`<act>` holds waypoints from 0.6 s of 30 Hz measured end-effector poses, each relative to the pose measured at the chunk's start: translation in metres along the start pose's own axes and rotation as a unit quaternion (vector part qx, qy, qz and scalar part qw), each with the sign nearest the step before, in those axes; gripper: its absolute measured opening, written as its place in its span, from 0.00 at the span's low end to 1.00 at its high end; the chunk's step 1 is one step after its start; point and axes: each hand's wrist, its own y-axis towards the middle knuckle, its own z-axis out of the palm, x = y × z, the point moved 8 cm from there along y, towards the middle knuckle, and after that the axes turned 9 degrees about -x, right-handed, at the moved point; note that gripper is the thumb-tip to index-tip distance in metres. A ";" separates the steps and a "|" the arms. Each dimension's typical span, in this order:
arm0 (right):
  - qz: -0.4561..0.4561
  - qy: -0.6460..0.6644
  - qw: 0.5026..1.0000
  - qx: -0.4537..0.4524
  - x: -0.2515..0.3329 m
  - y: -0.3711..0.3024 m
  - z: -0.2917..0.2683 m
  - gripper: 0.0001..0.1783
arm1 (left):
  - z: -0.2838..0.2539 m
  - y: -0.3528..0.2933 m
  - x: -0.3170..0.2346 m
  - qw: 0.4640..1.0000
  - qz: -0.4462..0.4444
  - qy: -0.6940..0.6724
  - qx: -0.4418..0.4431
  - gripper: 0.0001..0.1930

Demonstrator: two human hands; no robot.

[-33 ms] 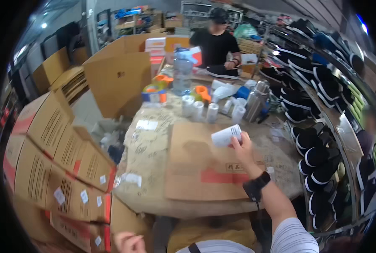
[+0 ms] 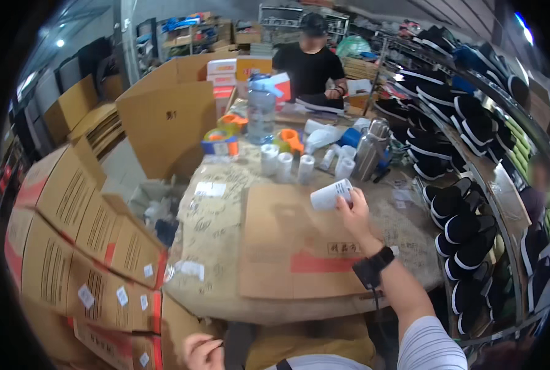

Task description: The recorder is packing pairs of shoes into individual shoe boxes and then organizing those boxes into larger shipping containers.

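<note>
Cluttered table [image 2: 225,290], right hand [image 2: 354,213] gripping white cup [image 2: 330,195]

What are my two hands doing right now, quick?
Right hand: closed on a white cup above the table.
Left hand: low at the frame edge, fingers curled, grip cannot be told.

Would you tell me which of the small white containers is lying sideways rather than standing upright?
The white container in the right hand, held sideways above the cardboard sheet; the others stand upright.
</note>
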 end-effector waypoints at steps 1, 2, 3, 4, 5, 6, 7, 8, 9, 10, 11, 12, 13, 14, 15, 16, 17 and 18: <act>-0.097 -0.086 0.991 -0.011 0.005 0.023 -0.008 0.08 | 0.033 0.007 0.008 0.998 0.000 -0.059 0.021 0.11; -0.188 -0.171 0.967 -0.015 0.012 0.035 -0.006 0.08 | 0.061 0.013 0.014 0.996 0.024 -0.067 0.059 0.16; -0.187 -0.172 0.967 -0.020 0.006 0.048 -0.004 0.08 | 0.081 0.019 0.027 0.991 -0.002 -0.087 0.099 0.21; -0.239 -0.296 0.924 -0.034 0.003 0.061 0.001 0.10 | 0.101 0.024 0.032 0.991 -0.001 -0.088 0.098 0.21; -0.284 -0.413 0.864 -0.047 0.001 0.070 0.010 0.11 | 0.119 0.028 0.047 0.989 -0.065 -0.080 0.103 0.21; -0.284 -0.412 0.865 -0.046 -0.004 0.081 0.016 0.11 | 0.132 0.031 0.063 0.983 -0.130 -0.070 0.107 0.22; -0.267 -0.440 0.857 -0.024 -0.016 0.091 0.022 0.12 | 0.150 0.030 0.076 0.972 -0.167 -0.047 0.158 0.26; -0.250 -0.465 0.850 0.002 -0.028 0.098 0.031 0.13 | 0.160 0.027 0.084 0.972 -0.169 -0.043 0.158 0.26; -0.244 -0.495 0.834 0.023 -0.043 0.102 0.039 0.14 | 0.171 0.022 0.091 0.975 -0.148 -0.016 0.163 0.28; -0.239 -0.496 0.834 0.027 -0.048 0.101 0.044 0.14 | 0.177 0.023 0.090 0.977 -0.129 0.011 0.172 0.31; -0.246 -0.491 0.835 0.014 -0.048 0.099 0.045 0.16 | 0.185 0.021 0.090 0.969 -0.131 0.013 0.208 0.32; -0.253 -0.488 0.835 0.000 -0.047 0.096 0.041 0.19 | 0.187 0.021 0.087 0.968 -0.132 0.012 0.214 0.32; -0.249 -0.490 0.836 0.001 -0.041 0.090 0.036 0.19 | 0.188 0.022 0.087 0.967 -0.140 0.003 0.211 0.33; -0.233 -0.442 0.866 -0.020 -0.029 0.080 0.023 0.21 | 0.192 0.022 0.087 0.967 -0.148 -0.007 0.207 0.33; -0.217 -0.393 0.892 -0.043 -0.019 0.070 0.006 0.23 | 0.194 0.022 0.089 0.966 -0.147 -0.009 0.213 0.33; -0.207 -0.381 0.901 -0.025 -0.013 0.057 -0.016 0.21 | 0.194 0.023 0.094 0.966 -0.167 -0.026 0.195 0.33; -0.196 -0.370 0.908 -0.006 -0.009 0.040 -0.044 0.20 | 0.192 0.021 0.097 0.965 -0.189 -0.042 0.179 0.33; -0.131 -0.334 0.933 0.016 -0.015 0.018 -0.075 0.18 | 0.192 0.020 0.093 0.963 -0.187 -0.048 0.188 0.33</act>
